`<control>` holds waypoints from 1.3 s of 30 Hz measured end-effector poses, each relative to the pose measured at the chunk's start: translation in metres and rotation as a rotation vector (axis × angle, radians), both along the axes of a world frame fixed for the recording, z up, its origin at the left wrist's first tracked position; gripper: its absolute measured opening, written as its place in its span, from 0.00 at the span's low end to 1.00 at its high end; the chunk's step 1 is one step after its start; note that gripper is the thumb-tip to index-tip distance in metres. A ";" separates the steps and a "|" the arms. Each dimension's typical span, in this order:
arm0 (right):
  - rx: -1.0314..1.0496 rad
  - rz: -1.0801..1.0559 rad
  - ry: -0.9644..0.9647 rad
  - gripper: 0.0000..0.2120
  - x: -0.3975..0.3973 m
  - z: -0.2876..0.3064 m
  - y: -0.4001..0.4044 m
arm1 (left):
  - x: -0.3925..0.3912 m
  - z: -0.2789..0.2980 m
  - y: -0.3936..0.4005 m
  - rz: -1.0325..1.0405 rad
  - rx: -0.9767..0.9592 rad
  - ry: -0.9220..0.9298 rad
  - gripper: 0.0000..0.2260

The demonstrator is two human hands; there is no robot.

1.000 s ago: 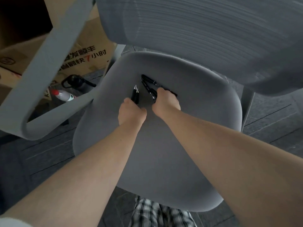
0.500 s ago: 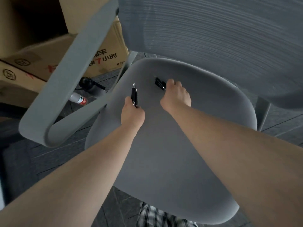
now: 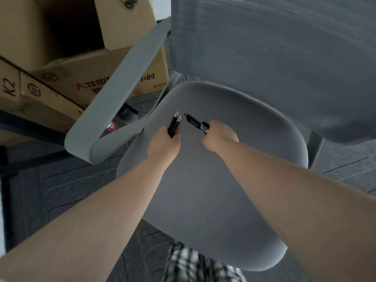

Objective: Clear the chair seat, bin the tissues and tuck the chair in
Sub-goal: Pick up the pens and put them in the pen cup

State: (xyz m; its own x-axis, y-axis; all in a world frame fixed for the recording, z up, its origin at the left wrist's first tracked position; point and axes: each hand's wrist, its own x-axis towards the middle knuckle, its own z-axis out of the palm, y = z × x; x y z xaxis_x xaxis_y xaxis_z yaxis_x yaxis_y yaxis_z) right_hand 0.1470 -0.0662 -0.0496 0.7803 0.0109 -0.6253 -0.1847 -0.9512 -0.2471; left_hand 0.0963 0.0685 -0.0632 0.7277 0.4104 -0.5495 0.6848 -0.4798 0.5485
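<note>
A grey office chair stands below me, its seat [image 3: 213, 200] bare of loose items. Above the seat's far part, my left hand [image 3: 162, 145] is shut on two black pens [image 3: 175, 124] whose silver tips point away from me. My right hand [image 3: 220, 137] is shut on more black pens [image 3: 196, 124], which stick out to the upper left, close to the left hand's pens. No tissues show in this view.
The chair's grey backrest [image 3: 284, 58] fills the upper right and its left armrest [image 3: 114, 102] curves across the left. Open cardboard boxes [image 3: 61, 68] sit on the dark floor behind the armrest, with a bottle [image 3: 110, 126] beneath it. My checked shorts [image 3: 193, 265] show at the bottom.
My right hand has lifted the black pens off the seat and both hands have risen slightly, bringing the two bundles close together. The camera view has shifted right and back.
</note>
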 end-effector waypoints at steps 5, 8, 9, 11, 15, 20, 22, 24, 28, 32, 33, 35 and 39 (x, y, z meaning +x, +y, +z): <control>0.057 0.062 -0.055 0.10 -0.011 0.049 -0.004 | -0.020 0.062 0.004 0.067 -0.088 -0.103 0.15; 0.086 0.116 -0.111 0.04 -0.024 0.087 0.002 | -0.042 0.106 0.007 0.101 -0.156 -0.197 0.09; 0.109 0.134 -0.115 0.05 -0.029 0.100 0.005 | -0.052 0.120 0.008 0.118 -0.169 -0.223 0.09; 0.179 0.176 -0.124 0.08 -0.038 0.123 0.015 | -0.070 0.145 0.010 0.153 -0.186 -0.263 0.12; 0.351 0.292 -0.133 0.10 -0.062 0.172 0.049 | -0.114 0.193 0.023 0.286 -0.228 -0.342 0.09; 0.508 0.427 -0.129 0.12 -0.112 0.231 0.121 | -0.185 0.256 0.064 0.558 -0.192 -0.475 0.11; 0.567 0.458 -0.113 0.13 -0.143 0.249 0.157 | -0.216 0.279 0.090 0.668 -0.153 -0.534 0.10; 0.660 0.488 -0.069 0.14 -0.181 0.263 0.196 | -0.252 0.296 0.121 0.776 -0.119 -0.603 0.09; 0.812 0.581 0.032 0.18 -0.269 0.278 0.266 | -0.333 0.309 0.180 0.958 -0.014 -0.688 0.12; 0.847 0.711 0.084 0.20 -0.351 0.285 0.330 | -0.410 0.313 0.227 1.085 0.072 -0.689 0.10; 0.851 0.729 0.102 0.20 -0.370 0.286 0.345 | -0.429 0.312 0.238 1.120 0.086 -0.691 0.11; 0.863 0.750 0.130 0.20 -0.405 0.288 0.371 | -0.465 0.310 0.260 1.194 0.104 -0.699 0.13; 0.923 0.748 0.169 0.20 -0.462 0.291 0.420 | -0.521 0.310 0.302 1.326 0.097 -0.757 0.10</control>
